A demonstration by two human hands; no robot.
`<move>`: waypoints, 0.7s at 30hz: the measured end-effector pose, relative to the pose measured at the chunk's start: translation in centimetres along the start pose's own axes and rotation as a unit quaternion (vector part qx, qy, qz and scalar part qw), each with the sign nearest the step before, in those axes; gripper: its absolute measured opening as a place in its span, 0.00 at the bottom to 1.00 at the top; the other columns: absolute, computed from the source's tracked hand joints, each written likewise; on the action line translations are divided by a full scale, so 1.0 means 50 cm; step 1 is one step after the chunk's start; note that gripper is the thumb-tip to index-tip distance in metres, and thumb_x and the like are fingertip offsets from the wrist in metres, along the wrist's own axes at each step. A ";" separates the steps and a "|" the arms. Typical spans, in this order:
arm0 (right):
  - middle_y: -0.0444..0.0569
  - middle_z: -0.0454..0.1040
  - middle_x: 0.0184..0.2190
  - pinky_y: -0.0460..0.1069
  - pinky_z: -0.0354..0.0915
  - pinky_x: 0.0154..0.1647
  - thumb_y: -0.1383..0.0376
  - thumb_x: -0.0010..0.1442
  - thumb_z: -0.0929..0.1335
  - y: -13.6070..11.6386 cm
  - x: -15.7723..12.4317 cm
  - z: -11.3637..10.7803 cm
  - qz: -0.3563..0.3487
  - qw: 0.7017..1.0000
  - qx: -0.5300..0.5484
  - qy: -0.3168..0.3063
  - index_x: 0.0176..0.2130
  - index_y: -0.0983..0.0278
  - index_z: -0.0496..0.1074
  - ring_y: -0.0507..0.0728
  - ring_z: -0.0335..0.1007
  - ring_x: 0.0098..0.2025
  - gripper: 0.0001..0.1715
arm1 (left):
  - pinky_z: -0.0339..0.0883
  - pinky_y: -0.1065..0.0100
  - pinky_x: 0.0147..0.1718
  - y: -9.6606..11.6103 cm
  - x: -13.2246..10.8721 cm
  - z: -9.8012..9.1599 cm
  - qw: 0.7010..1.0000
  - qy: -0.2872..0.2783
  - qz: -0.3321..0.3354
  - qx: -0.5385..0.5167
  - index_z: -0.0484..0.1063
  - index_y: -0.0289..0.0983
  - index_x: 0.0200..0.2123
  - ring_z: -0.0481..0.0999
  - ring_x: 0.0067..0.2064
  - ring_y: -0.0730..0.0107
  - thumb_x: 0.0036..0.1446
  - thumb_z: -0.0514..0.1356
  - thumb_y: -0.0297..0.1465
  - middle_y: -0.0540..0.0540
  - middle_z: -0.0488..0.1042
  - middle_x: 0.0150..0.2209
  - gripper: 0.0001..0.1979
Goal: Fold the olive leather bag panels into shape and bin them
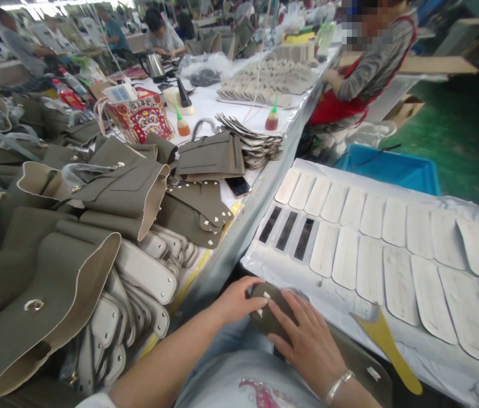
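An olive leather bag panel (pixel 260 323) with small white tabs lies over my lap, its top end bent upward. My left hand (pixel 239 300) grips the left edge of that end, thumb on top beside a white tab. My right hand (pixel 307 334), wearing a bracelet, is laid over the same end; its index fingertip presses near the tab and the other fingers curve over the far edge. The panel's lower part runs right under my right wrist. A yellow scraper-like tool (pixel 388 345) rests at the near edge of the white-covered side table (pixel 333 294).
Rows of pale rounded pieces (pixel 362 272) and several dark strips (pixel 288 229) cover the side table. Olive bags (pixel 52 283) and pale straps (pixel 145 266) crowd the left table. Beyond stand glue bottles (pixel 271 116), a blue bin (pixel 392 167) and a seated co-worker (pixel 367 73).
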State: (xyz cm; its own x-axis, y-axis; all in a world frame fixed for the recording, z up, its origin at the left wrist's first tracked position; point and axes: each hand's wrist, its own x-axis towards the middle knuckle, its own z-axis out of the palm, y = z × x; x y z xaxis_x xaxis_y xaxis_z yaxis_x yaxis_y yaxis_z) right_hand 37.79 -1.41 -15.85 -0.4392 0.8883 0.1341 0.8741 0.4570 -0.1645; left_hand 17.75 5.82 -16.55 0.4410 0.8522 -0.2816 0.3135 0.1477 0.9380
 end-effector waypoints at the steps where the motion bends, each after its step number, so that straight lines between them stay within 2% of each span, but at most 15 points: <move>1: 0.54 0.57 0.59 0.61 0.57 0.53 0.53 0.56 0.66 0.001 0.000 0.000 0.000 1.000 0.003 -0.002 0.58 0.53 0.59 0.65 0.54 0.58 0.31 | 0.64 0.67 0.40 -0.001 0.003 0.003 1.000 -0.002 0.001 -0.002 0.69 0.37 0.47 0.69 0.42 0.64 0.48 0.61 0.30 0.44 0.70 0.45 0.19; 4: 0.52 0.58 0.59 0.61 0.57 0.53 0.53 0.55 0.66 0.004 0.002 -0.004 0.014 0.999 0.036 -0.025 0.58 0.54 0.59 0.65 0.55 0.58 0.32 | 0.64 0.66 0.41 -0.001 0.009 0.007 1.000 -0.022 0.000 -0.019 0.69 0.36 0.46 0.70 0.43 0.63 0.48 0.60 0.29 0.44 0.71 0.44 0.19; 9: 0.61 0.65 0.52 0.60 0.59 0.50 0.50 0.44 0.71 -0.011 0.035 -0.012 0.126 0.986 0.100 -0.041 0.59 0.70 0.53 0.67 0.60 0.52 0.51 | 0.63 0.66 0.43 -0.003 0.010 0.006 0.998 -0.028 -0.006 -0.050 0.68 0.37 0.47 0.69 0.45 0.63 0.50 0.60 0.29 0.44 0.71 0.45 0.18; 12: 0.61 0.66 0.50 0.61 0.59 0.49 0.51 0.41 0.71 -0.024 0.063 -0.011 0.132 0.985 0.106 -0.035 0.54 0.70 0.59 0.67 0.62 0.50 0.46 | 0.63 0.66 0.43 -0.008 0.012 0.005 0.997 -0.032 -0.009 -0.063 0.68 0.36 0.47 0.70 0.45 0.63 0.51 0.60 0.29 0.43 0.71 0.45 0.19; 17: 0.57 0.69 0.41 0.57 0.60 0.45 0.56 0.44 0.69 -0.028 0.083 -0.009 0.124 0.982 0.134 -0.038 0.47 0.69 0.63 0.64 0.64 0.43 0.33 | 0.64 0.67 0.42 -0.017 0.021 0.001 0.996 -0.040 -0.016 -0.073 0.69 0.35 0.46 0.71 0.42 0.65 0.50 0.61 0.32 0.44 0.72 0.43 0.18; 21: 0.57 0.69 0.40 0.56 0.60 0.43 0.55 0.45 0.68 -0.027 0.083 -0.010 0.130 0.980 0.138 -0.057 0.47 0.69 0.62 0.63 0.64 0.42 0.33 | 0.65 0.68 0.38 -0.022 0.024 -0.003 0.996 -0.053 -0.020 -0.071 0.69 0.35 0.45 0.71 0.38 0.67 0.49 0.62 0.33 0.45 0.72 0.40 0.18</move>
State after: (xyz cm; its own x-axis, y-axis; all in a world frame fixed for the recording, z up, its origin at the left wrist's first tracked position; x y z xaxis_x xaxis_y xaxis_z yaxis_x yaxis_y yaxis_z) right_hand 34.90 1.66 -14.60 -0.2438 0.9683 -0.0544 0.8769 0.1961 -0.4389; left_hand 17.78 6.77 -17.90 0.5198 0.7868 -0.3328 0.2136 0.2575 0.9424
